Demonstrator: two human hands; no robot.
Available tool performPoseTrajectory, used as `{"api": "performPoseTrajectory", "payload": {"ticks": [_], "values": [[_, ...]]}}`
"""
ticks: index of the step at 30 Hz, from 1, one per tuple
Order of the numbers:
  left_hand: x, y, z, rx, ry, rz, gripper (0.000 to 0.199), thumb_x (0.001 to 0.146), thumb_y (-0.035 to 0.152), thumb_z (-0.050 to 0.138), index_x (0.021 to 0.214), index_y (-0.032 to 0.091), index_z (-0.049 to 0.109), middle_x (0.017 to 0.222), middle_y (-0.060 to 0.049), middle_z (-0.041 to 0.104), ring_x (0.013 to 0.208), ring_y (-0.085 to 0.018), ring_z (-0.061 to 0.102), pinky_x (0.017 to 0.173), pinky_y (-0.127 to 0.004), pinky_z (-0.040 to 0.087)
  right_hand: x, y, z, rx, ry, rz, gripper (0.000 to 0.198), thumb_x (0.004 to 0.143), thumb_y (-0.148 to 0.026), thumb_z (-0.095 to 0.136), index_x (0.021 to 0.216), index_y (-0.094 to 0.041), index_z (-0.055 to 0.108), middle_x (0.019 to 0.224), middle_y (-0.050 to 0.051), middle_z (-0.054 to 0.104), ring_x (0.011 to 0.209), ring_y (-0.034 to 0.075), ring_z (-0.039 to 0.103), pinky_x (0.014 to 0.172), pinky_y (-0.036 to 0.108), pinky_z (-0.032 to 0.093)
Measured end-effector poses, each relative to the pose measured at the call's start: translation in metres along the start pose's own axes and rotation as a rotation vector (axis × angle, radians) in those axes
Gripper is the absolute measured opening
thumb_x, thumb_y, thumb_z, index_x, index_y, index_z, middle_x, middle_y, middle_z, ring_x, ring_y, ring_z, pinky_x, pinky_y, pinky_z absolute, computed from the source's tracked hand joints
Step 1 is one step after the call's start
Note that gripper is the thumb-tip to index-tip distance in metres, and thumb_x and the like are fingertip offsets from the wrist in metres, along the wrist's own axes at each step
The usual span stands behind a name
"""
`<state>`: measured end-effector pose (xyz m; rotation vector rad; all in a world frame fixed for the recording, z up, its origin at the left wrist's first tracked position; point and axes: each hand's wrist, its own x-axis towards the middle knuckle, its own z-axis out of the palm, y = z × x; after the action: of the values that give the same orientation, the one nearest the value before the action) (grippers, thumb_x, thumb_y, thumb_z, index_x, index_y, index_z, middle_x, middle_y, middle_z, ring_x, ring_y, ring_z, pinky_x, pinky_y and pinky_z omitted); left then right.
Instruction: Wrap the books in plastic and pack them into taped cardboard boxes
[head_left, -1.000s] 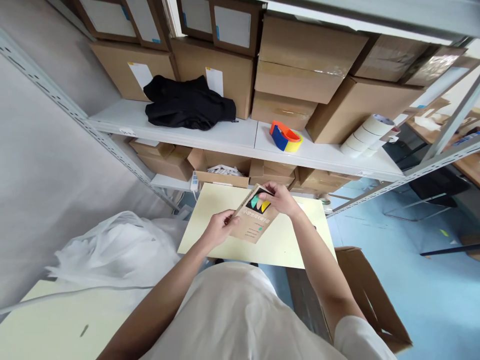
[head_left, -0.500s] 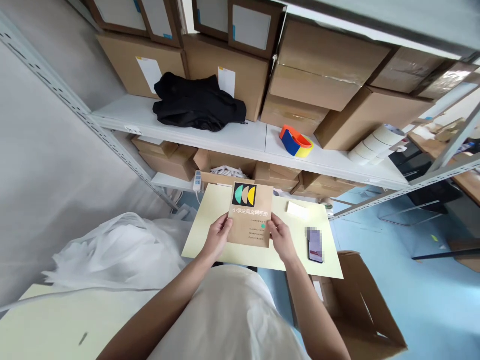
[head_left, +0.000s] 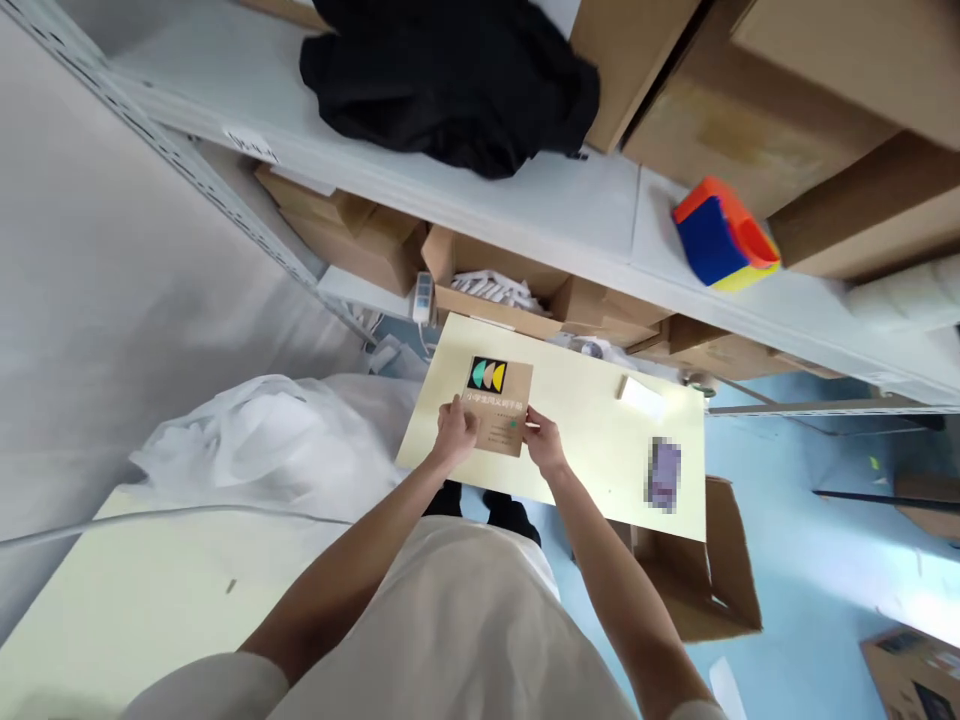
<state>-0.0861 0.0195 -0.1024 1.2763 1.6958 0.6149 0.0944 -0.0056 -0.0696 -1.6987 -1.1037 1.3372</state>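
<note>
A thin tan booklet (head_left: 504, 385) with a black square of coloured half-circles and Chinese lettering on its cover faces up between my hands. My left hand (head_left: 456, 432) grips its left edge, thumb on top. On its right edge, my right hand (head_left: 543, 440) pinches the cover side, the fingers partly hidden underneath. Below the booklet is the pale yellow table (head_left: 592, 440); I cannot tell whether the booklet touches it. To the right lie a small white block (head_left: 641, 397) and a phone (head_left: 664, 475), which is blurred out.
Above the table runs a grey shelf (head_left: 555, 205) with a black garment (head_left: 450, 85), a coloured band roll (head_left: 724, 235) and cardboard boxes. White plastic wrapping (head_left: 270, 470) is heaped at the left. An open carton (head_left: 731, 560) stands on the floor at the right.
My view has tilted down, so the shelf looks closer. The booklet and both hands have lowered towards the table, and both hands still hold it.
</note>
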Motion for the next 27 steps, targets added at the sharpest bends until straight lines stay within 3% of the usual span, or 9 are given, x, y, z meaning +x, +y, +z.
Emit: {"api": "performPoseTrajectory", "payload": {"ticks": [5,8,13,17,21,24,27], "values": [[0.056,-0.019,0.003,0.003,0.057,-0.07,0.065,0.07,0.017,0.062,0.133,0.015,0.048,0.11,-0.014,0.051,0.114,-0.031,0.049,0.103,-0.046,0.038,0.068,0.011,0.029,-0.092,0.039,0.101,0.036,0.07,-0.035,0.051,0.098,-0.019,0.067,0.081,0.004,0.065,0.069,0.017,0.056,0.065,0.03,0.047],[0.089,-0.029,0.005,-0.002,0.114,-0.026,0.061,0.071,0.015,0.062,0.131,0.022,0.051,0.106,-0.011,0.054,0.111,-0.03,0.051,0.098,-0.042,0.041,0.103,0.02,0.043,-0.178,0.053,0.106,0.032,0.072,-0.032,0.048,0.094,-0.019,0.067,0.081,0.004,0.066,0.069,0.016,0.055,0.065,0.028,0.045],[0.121,-0.037,0.005,0.006,0.084,0.007,0.059,0.076,0.024,0.063,0.133,0.023,0.051,0.104,-0.012,0.057,0.104,-0.029,0.052,0.087,-0.04,0.045,0.137,0.039,0.063,-0.23,0.038,0.129,0.03,0.075,-0.022,0.047,0.098,-0.018,0.065,0.093,0.007,0.064,0.081,0.016,0.055,0.071,0.028,0.046],[0.13,-0.038,0.003,0.057,0.084,0.001,0.064,0.075,0.022,0.063,0.137,0.023,0.047,0.105,-0.012,0.056,0.105,-0.029,0.05,0.085,-0.039,0.044,0.145,0.049,0.075,-0.306,0.123,0.12,0.03,0.076,-0.019,0.048,0.101,-0.015,0.065,0.096,0.009,0.058,0.086,0.018,0.055,0.083,0.032,0.046],[0.128,-0.037,0.002,0.139,0.152,-0.053,0.069,0.074,0.014,0.059,0.14,0.018,0.041,0.11,-0.014,0.054,0.111,-0.03,0.046,0.093,-0.042,0.04,0.14,0.045,0.074,-0.292,0.134,0.157,0.044,0.077,-0.021,0.05,0.12,-0.017,0.059,0.104,0.01,0.056,0.084,0.017,0.055,0.087,0.035,0.046],[0.118,-0.029,0.001,0.18,0.182,-0.089,0.068,0.074,0.014,0.06,0.139,0.012,0.04,0.121,-0.019,0.049,0.118,-0.033,0.043,0.1,-0.047,0.035,0.121,0.037,0.054,-0.241,0.163,0.16,0.057,0.076,-0.026,0.053,0.132,-0.018,0.05,0.112,0.012,0.055,0.082,0.016,0.057,0.081,0.033,0.049],[0.102,-0.008,0.001,0.159,0.193,-0.011,0.067,0.073,0.017,0.063,0.136,0.01,0.043,0.127,-0.021,0.047,0.121,-0.034,0.043,0.104,-0.048,0.033,0.093,0.028,0.018,-0.142,0.183,0.133,0.058,0.075,-0.034,0.055,0.131,-0.022,0.051,0.111,0.009,0.056,0.076,0.013,0.057,0.072,0.031,0.051]]}}
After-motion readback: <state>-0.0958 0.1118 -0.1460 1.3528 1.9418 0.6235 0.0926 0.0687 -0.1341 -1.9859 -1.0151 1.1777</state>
